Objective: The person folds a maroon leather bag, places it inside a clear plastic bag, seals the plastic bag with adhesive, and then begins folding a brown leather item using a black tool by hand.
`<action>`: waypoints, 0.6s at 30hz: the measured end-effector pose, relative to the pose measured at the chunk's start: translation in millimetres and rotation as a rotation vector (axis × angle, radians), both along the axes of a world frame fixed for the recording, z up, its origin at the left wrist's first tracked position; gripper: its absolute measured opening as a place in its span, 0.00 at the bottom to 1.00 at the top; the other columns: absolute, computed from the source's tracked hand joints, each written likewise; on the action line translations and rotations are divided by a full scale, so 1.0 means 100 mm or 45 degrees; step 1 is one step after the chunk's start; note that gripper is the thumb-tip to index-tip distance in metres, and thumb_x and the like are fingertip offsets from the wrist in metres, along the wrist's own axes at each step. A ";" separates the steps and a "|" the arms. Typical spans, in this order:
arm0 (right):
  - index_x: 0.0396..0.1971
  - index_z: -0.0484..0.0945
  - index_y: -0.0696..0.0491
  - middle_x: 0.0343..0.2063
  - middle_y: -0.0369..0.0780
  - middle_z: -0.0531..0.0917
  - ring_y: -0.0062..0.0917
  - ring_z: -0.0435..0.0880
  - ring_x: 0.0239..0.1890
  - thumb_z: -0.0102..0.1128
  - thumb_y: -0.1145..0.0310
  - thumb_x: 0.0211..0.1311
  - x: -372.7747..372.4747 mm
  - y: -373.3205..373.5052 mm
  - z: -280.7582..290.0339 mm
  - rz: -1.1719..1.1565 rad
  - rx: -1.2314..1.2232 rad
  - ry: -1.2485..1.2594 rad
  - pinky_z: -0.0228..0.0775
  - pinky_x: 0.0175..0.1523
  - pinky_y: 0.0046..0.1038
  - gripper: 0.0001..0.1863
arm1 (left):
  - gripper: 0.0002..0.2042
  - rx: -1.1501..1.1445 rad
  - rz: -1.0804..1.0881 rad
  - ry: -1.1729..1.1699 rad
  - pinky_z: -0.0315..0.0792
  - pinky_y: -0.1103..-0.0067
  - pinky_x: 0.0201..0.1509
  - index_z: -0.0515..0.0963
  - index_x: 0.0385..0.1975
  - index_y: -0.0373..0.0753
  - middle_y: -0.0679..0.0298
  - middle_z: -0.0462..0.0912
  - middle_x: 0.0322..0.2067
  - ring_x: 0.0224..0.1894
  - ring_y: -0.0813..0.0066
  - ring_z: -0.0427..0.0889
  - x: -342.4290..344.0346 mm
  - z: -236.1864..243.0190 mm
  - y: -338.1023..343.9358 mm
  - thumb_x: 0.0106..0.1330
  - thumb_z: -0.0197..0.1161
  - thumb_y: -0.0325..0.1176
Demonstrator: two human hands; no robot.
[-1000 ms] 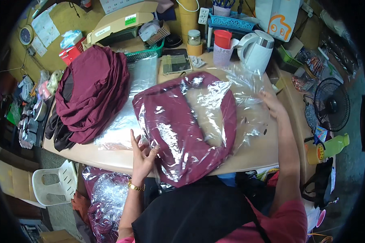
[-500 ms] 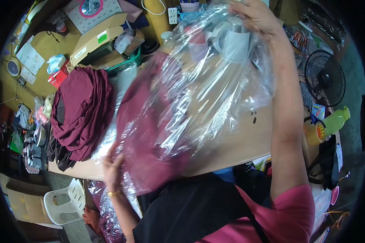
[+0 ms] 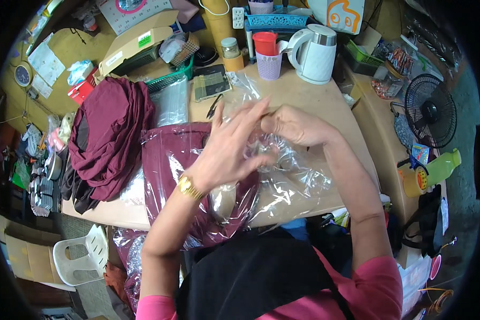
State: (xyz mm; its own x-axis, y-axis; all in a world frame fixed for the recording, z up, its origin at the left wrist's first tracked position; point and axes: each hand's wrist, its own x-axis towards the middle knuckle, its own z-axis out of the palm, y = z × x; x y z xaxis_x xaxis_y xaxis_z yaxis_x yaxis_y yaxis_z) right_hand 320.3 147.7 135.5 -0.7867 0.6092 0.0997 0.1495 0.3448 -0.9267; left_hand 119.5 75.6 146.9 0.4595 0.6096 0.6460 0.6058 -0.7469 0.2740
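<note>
A maroon fabric item (image 3: 165,160) in a clear plastic bag (image 3: 298,181) lies at the table's middle, the bag's loose plastic stretching rightward. Over it, my left hand (image 3: 232,141) has its fingers spread and thumb out. Just right of those fingers, my right hand (image 3: 288,125) is closed in a pinch; what it grips is too small or hidden to make out. Left of the bagged item sits a heap of maroon and dark fabric (image 3: 109,133), beside flat clear plastic sheets (image 3: 170,106).
Along the back stand a white kettle (image 3: 314,58), cups (image 3: 266,61), a jar (image 3: 230,50), baskets and an open cardboard box (image 3: 133,45). A small dark tool (image 3: 213,106) lies behind my hands. A fan (image 3: 429,109) and bottle (image 3: 442,165) are at right, a plastic chair (image 3: 80,256) at lower left.
The bag was lifted toward the kettle and now lies lower on the table, turned. Both hands have come together over it from either side, my left fingers spread, my right ones pinched.
</note>
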 end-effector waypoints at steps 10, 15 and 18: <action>0.30 0.84 0.56 0.32 0.39 0.83 0.17 0.79 0.37 0.62 0.56 0.66 1.39 0.59 -0.51 -0.068 -0.193 -0.381 0.71 0.42 0.23 0.16 | 0.19 -0.850 -0.510 -0.784 0.58 0.64 0.73 0.76 0.21 0.42 0.66 0.82 0.31 0.46 0.71 0.77 -1.88 0.23 0.49 0.44 0.82 0.43; 0.26 0.82 0.54 0.36 0.38 0.82 0.24 0.80 0.38 0.75 0.66 0.52 1.08 0.50 -0.67 -0.149 -0.012 0.407 0.72 0.48 0.28 0.10 | 0.15 -0.821 -0.867 -1.199 0.57 0.59 0.73 0.77 0.30 0.44 0.63 0.83 0.38 0.53 0.65 0.76 -2.03 0.18 0.56 0.54 0.77 0.43; 0.23 0.80 0.51 0.29 0.33 0.78 0.19 0.74 0.38 0.77 0.63 0.52 0.90 0.62 -0.72 0.133 -0.225 1.280 0.65 0.43 0.24 0.12 | 0.12 -0.839 -0.657 -1.555 0.56 0.52 0.73 0.75 0.43 0.45 0.62 0.83 0.44 0.58 0.58 0.77 -2.19 0.11 0.49 0.65 0.66 0.40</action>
